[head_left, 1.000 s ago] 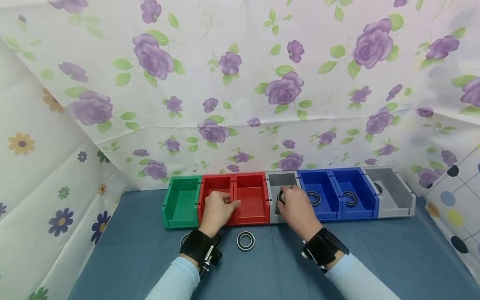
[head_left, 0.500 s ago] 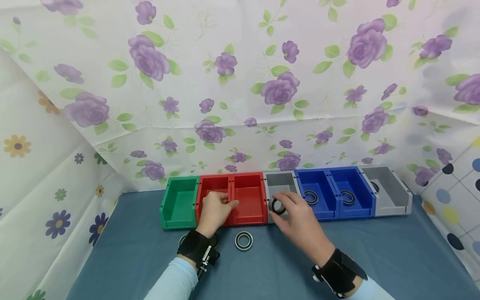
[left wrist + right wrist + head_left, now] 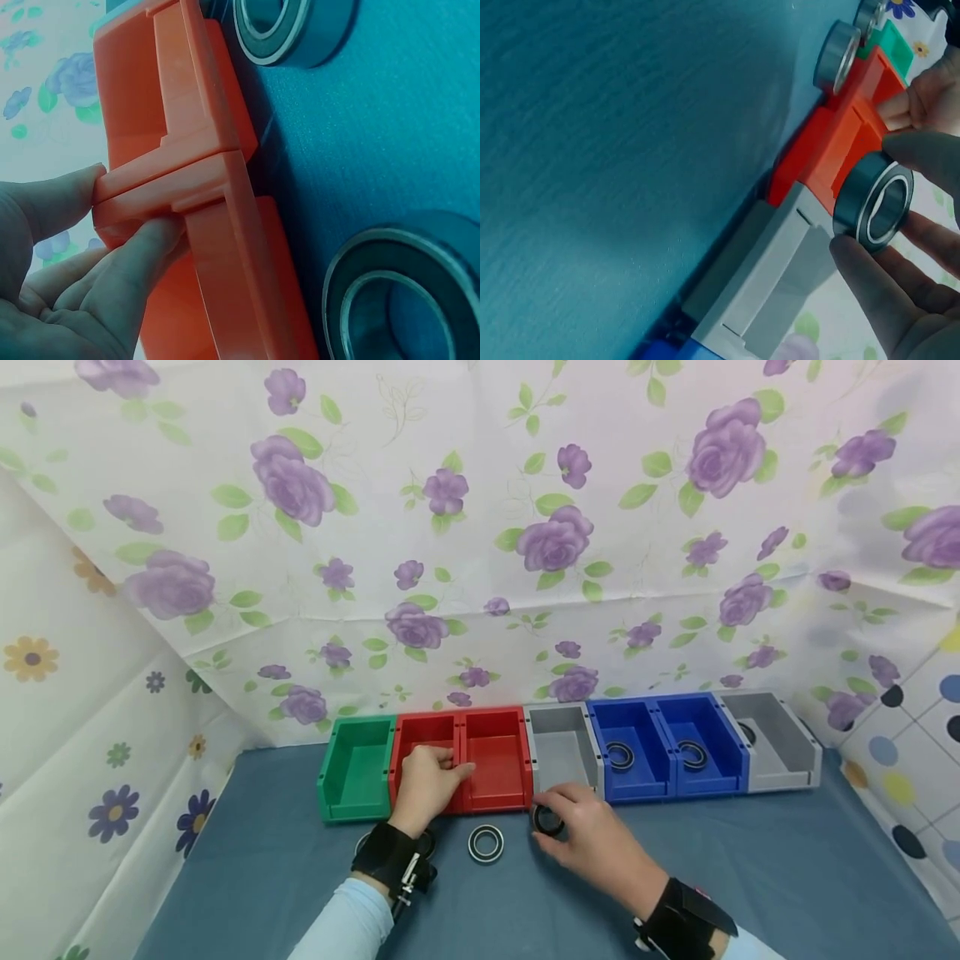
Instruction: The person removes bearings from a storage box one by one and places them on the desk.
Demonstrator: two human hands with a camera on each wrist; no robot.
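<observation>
In the head view my left hand [image 3: 426, 789] reaches over the red bins. In the left wrist view its thumb and a finger pinch the wall between the left red bin [image 3: 180, 300] and the right red bin [image 3: 135, 112]. My right hand [image 3: 600, 835] holds a ball bearing [image 3: 852, 196] between thumb and fingertips, just in front of the left grey bin [image 3: 564, 758]. On the cloth between the hands lies another bearing [image 3: 486, 861]. Two more lie by my left wrist, partly hidden by its cuff [image 3: 386, 850].
A green bin [image 3: 358, 772] forms the row's left end. To the right, the first blue bin [image 3: 633, 727] and second blue bin [image 3: 697, 722] each hold a bearing. A bearing is partly visible in the far right grey bin [image 3: 783, 747]. A flowered sheet [image 3: 480, 527] hangs behind.
My right hand has lifted the bearing out of the left grey bin and brought it toward me, past the bin's front edge. My left hand has stayed on the red bins.
</observation>
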